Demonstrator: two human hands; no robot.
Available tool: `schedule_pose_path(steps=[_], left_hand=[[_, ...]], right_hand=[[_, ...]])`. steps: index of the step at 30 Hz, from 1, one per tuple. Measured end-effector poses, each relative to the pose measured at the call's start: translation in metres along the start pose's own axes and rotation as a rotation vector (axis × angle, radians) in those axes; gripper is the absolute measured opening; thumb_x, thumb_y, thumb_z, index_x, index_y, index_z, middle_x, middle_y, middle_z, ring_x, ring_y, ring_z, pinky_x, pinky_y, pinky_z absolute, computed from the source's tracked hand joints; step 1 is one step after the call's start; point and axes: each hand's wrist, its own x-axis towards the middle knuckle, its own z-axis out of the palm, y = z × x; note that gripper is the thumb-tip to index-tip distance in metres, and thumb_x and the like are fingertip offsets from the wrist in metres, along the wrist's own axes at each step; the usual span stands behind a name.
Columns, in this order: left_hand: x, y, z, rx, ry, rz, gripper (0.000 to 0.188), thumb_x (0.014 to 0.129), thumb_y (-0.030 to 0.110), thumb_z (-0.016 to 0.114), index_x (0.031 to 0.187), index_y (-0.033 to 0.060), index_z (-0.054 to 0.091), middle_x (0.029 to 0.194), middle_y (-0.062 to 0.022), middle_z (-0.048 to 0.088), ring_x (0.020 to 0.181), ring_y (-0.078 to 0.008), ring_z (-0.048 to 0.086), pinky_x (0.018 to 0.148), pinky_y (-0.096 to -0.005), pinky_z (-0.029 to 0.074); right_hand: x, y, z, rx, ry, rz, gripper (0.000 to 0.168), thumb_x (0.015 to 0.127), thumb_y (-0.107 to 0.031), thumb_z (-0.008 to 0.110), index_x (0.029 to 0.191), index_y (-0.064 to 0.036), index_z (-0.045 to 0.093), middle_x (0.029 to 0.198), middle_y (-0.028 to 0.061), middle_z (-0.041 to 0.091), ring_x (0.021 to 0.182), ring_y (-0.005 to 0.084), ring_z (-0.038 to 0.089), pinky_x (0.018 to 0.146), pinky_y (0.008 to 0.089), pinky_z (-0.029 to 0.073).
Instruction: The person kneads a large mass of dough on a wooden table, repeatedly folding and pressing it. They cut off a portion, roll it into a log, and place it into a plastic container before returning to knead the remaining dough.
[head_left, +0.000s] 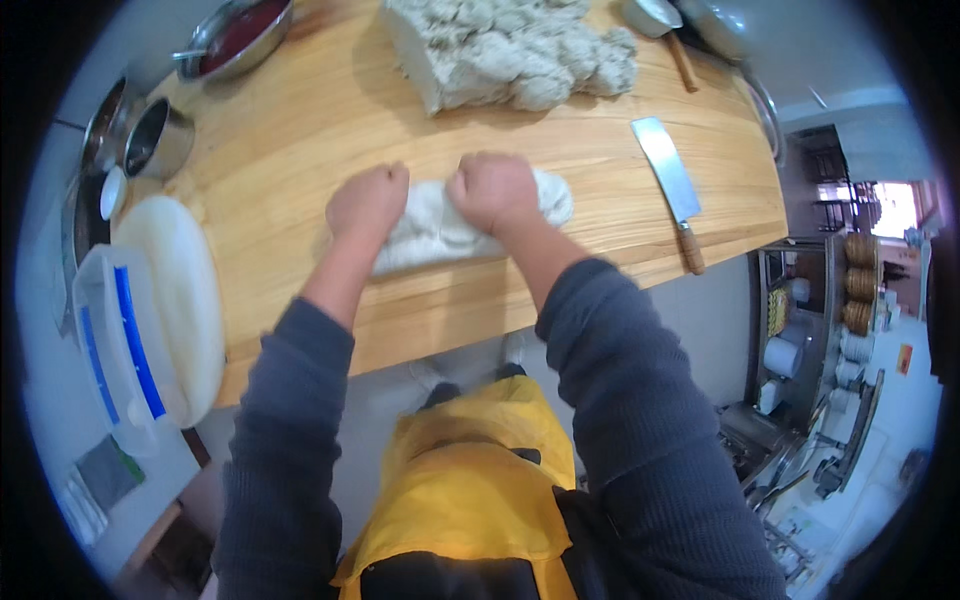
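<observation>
A thick strip of pale dough lies across the wooden worktop in front of me. My right hand is a closed fist pressed on the dough, right of its middle. My left hand, also curled into a fist, rests at the dough's left end; its fingertips are hidden. Whether either fist grips any dough cannot be told. Beyond them sits a large, lumpy mass of dough with one straight cut side. To the right lies a cleaver with a wooden handle, apart from both hands.
At the left edge of the wooden worktop are a round white board, a clear plastic container and a metal pot. A metal bowl of red contents stands far left. A wooden-handled ladle lies far right.
</observation>
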Motion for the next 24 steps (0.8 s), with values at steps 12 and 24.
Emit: schedule_pose_path(steps=[12,24], left_hand=[[-0.038,-0.017,0.051,-0.358,0.306,0.158,0.044,0.102,0.036,0.041,0.092,0.0046,0.071,0.087,-0.0148,0.071,0.084,-0.0363,0.068,0.079,-0.0466,0.051],[0.005,-0.016,0.053,-0.308,0.241,0.3,0.056,0.104,0.048,0.036,0.109,0.0026,0.069,0.1,-0.0184,0.071,0.097,-0.03,0.066,0.087,-0.0423,0.049]], right_hand=[[-0.06,0.004,0.003,0.093,0.256,-0.04,0.016,0.08,-0.026,0.061,0.074,-0.011,0.066,0.077,0.0068,0.063,0.082,0.0274,0.061,0.077,0.0424,0.047],[-0.015,0.023,0.014,0.055,0.17,-0.103,0.033,0.09,-0.032,0.051,0.08,-0.008,0.071,0.079,0.0081,0.067,0.086,0.0302,0.064,0.083,0.0436,0.05]])
